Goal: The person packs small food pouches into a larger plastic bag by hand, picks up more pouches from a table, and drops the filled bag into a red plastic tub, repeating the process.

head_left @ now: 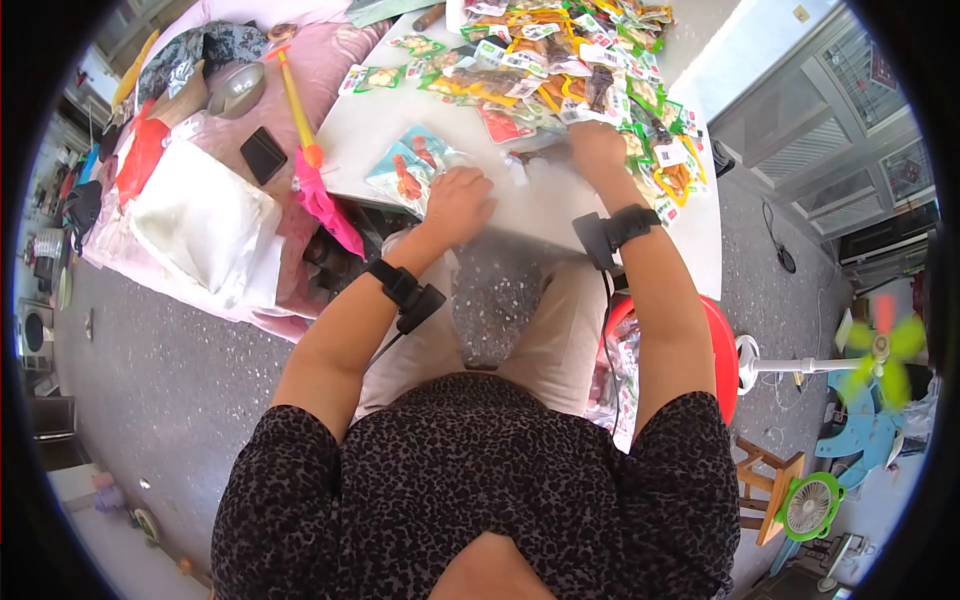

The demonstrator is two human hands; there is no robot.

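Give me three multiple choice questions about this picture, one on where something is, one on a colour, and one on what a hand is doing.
1. Where does the heap of snack packets lie?
A. on the floor
B. on the white table
C. on the stool

2. What colour is the stool seat?
A. red
B. blue
C. black

3. What is the left hand doing?
A. hanging in the air
B. holding a cup
C. resting on a clear bag

Answers:
1 B, the packets are spread over the tabletop.
2 A, a red seat shows beside the right arm.
3 C, the palm lies flat on the bag near the table edge, while the right hand reaches into the heap.
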